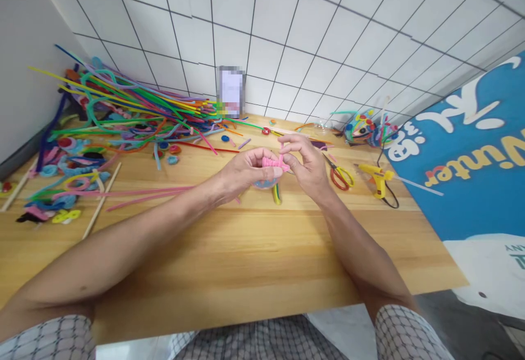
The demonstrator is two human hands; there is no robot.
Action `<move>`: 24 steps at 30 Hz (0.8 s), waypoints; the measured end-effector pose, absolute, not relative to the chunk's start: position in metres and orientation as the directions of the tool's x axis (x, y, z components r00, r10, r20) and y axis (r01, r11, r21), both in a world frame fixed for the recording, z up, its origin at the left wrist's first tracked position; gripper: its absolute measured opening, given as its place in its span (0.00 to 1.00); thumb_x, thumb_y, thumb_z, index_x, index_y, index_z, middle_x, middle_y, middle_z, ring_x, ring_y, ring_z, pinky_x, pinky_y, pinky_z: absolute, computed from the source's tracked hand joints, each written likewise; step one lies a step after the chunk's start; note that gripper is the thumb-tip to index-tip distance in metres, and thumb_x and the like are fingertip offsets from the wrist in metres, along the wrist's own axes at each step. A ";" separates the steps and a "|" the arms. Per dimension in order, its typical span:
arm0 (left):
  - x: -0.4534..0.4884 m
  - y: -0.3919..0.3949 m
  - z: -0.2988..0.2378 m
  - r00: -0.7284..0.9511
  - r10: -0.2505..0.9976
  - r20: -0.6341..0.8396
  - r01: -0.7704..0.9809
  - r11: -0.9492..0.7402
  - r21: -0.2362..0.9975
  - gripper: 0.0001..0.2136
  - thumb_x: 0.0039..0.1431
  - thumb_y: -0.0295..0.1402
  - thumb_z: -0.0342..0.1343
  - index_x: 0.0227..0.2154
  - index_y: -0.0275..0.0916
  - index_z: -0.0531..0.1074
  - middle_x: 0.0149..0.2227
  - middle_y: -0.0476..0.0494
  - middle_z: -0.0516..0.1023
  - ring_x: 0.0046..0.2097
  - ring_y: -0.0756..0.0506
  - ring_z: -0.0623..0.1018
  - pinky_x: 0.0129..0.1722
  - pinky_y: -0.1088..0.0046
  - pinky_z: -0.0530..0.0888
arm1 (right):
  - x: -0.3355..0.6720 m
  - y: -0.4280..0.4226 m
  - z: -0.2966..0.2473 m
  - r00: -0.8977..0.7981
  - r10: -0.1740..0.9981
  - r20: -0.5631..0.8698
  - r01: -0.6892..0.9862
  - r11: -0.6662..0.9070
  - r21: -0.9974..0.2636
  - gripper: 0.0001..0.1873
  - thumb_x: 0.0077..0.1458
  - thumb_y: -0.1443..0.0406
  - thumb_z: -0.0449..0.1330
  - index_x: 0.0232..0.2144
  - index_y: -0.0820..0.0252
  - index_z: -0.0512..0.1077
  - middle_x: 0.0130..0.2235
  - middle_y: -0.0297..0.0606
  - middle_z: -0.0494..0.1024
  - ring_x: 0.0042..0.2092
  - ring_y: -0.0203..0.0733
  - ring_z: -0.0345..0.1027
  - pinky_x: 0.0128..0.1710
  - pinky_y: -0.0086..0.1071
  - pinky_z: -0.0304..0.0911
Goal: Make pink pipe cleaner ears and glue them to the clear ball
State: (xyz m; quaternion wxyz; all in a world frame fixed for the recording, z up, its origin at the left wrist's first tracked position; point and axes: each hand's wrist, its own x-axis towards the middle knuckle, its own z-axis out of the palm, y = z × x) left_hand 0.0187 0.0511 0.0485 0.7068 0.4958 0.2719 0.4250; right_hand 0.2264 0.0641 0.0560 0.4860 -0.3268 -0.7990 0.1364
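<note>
Over the middle of the table my left hand (250, 167) pinches a coiled pink pipe cleaner (271, 162) between thumb and fingers. From the right, my right hand (305, 166) closes on the same pink piece, with thumb and index finger at its upright end. Just below and behind the left fingers shows part of a round bluish thing (264, 184), mostly covered by the hand. A short green and yellow pipe cleaner piece (277, 194) lies on the wood beneath the hands.
A bundle of colored pipe cleaners (156, 100) fills the back left. A phone (232, 91) leans on the tiled wall. Right of my hands lie scissors (342, 176) and a yellow glue gun (379, 176). Wooden sticks (102, 198) and pink pipe cleaners (147, 198) lie left.
</note>
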 end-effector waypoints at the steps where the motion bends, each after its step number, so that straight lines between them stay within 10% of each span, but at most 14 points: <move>1: 0.019 0.051 0.050 0.477 0.877 0.046 -0.336 0.134 0.932 0.23 0.43 0.43 0.82 0.35 0.36 0.78 0.34 0.47 0.82 0.32 0.51 0.76 0.33 0.74 0.72 | 0.226 0.064 0.055 -0.302 0.685 0.663 0.363 0.726 -0.584 0.12 0.71 0.52 0.64 0.40 0.51 0.81 0.48 0.40 0.86 0.54 0.50 0.79 0.59 0.47 0.71; 24: 0.018 0.053 0.055 0.214 0.973 0.081 -0.445 0.023 0.895 0.21 0.40 0.43 0.83 0.33 0.37 0.83 0.31 0.48 0.84 0.31 0.49 0.79 0.33 0.73 0.75 | 0.208 0.045 0.059 -0.252 0.913 0.322 0.178 0.370 -0.912 0.13 0.62 0.53 0.71 0.40 0.56 0.81 0.36 0.34 0.84 0.36 0.40 0.75 0.39 0.35 0.71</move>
